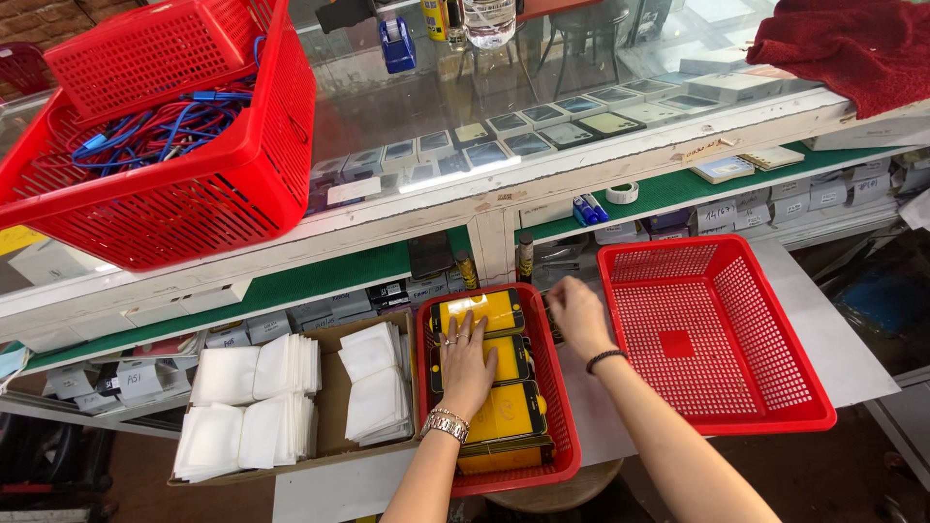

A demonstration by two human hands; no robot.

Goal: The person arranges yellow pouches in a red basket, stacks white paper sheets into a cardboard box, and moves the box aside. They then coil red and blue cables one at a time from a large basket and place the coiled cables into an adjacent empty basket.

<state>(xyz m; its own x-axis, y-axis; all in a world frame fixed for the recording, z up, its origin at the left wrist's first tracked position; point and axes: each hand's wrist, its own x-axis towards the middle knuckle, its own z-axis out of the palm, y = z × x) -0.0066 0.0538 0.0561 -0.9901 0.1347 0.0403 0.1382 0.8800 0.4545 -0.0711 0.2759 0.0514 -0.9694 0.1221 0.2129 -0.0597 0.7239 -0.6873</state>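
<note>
My left hand [467, 365] lies flat, fingers together, on stacks of yellow flat packs [507, 411] that fill a small red basket [565, 426]. It wears rings and a metal watch. My right hand [578, 314], with a dark bracelet at the wrist, reaches past the basket's far right corner toward the shelf edge; its fingertips are hidden and I cannot see anything in it. An empty red mesh basket [775, 329] sits just to the right of that hand.
A cardboard box [334, 341] of white sleeves stands left of the small basket. Above, a large red basket [194, 184] with blue and red cables rests on a glass counter. A maroon cloth [852, 44] lies top right. Shelves hold small boxes and tape.
</note>
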